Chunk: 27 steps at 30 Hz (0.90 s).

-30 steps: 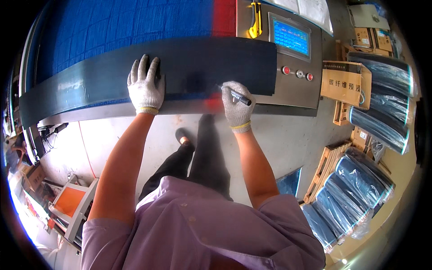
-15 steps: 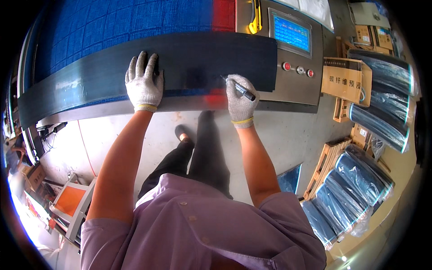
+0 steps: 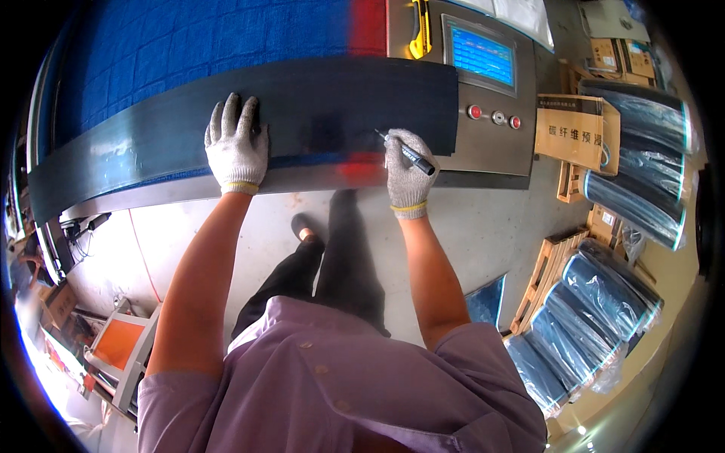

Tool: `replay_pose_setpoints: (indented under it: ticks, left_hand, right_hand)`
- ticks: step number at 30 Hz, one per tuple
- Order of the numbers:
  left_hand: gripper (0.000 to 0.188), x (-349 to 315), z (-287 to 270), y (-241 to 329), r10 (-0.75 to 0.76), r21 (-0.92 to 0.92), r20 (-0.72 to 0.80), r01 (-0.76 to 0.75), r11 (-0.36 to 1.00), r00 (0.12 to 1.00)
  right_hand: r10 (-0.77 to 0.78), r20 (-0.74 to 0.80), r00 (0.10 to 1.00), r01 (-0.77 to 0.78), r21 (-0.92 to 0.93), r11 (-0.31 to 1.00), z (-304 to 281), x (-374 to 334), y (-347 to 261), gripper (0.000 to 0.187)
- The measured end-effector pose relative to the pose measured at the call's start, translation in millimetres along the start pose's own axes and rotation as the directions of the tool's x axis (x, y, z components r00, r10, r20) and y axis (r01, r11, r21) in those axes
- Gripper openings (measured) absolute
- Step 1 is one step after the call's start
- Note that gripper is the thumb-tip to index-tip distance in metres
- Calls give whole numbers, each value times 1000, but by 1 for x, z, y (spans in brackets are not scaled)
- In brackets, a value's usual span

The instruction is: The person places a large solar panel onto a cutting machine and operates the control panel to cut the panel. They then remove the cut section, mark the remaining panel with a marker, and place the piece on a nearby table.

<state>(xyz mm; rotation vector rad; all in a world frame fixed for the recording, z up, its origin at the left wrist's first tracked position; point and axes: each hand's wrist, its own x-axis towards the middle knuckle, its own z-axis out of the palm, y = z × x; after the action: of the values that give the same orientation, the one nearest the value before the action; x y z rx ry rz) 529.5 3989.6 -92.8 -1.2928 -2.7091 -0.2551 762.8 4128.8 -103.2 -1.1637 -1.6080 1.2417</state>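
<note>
A long dark strip of sheet material (image 3: 325, 106) lies across the near edge of a machine bed with a blue textured surface (image 3: 189, 38). My left hand (image 3: 237, 147), in a whitish knit glove, rests on the strip with its fingers spread. My right hand (image 3: 406, 170), gloved the same way, grips a black marker pen (image 3: 417, 160). The pen's tip points up and left at the strip, near its lower edge; whether it touches the surface I cannot tell.
A yellow utility knife (image 3: 421, 32) lies on the metal panel beside a blue touchscreen (image 3: 480, 51) and several buttons (image 3: 498, 117). To the right stand a cardboard box (image 3: 570, 132), plastic-wrapped dark rolls (image 3: 585, 313) and a wooden pallet (image 3: 545, 279). An orange-topped frame (image 3: 119, 343) stands lower left.
The machine and the strip appear shifted slightly left in view. My right hand has tilted a little with the marker pen; my left hand stays flat on the strip.
</note>
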Motion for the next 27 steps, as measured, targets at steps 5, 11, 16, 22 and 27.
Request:
replay_pose_setpoints:
  ticks: [5, 11, 16, 22, 27]
  left_hand:
    - [43, 0, 1, -1, -18, -9, 18, 18, 1000, 1000]
    - [44, 1, -3, 3, -5, -6, 4, 5, 1000, 1000]
    - [46, 3, -11, 5, 12, -65, -25, -13, 998, 1000]
    - [48, 2, -10, 5, 9, -56, 4, -9, 998, 1000]
    - [48, 3, -8, 9, 10, -52, -10, -11, 999, 1000]
  right_hand:
    - [-148, 66, 987, 157, -156, 975, -2, 3, -16, 9]
    - [-153, 103, 983, 167, -148, 975, -4, 2, -15, 7]
    - [-221, 34, 975, 224, -161, 961, -3, 4, -24, 8]
    - [-145, -36, 989, 138, -135, 981, -18, 9, -18, 9]
    - [-172, -79, 982, 157, -172, 973, -27, 6, 8, 10]
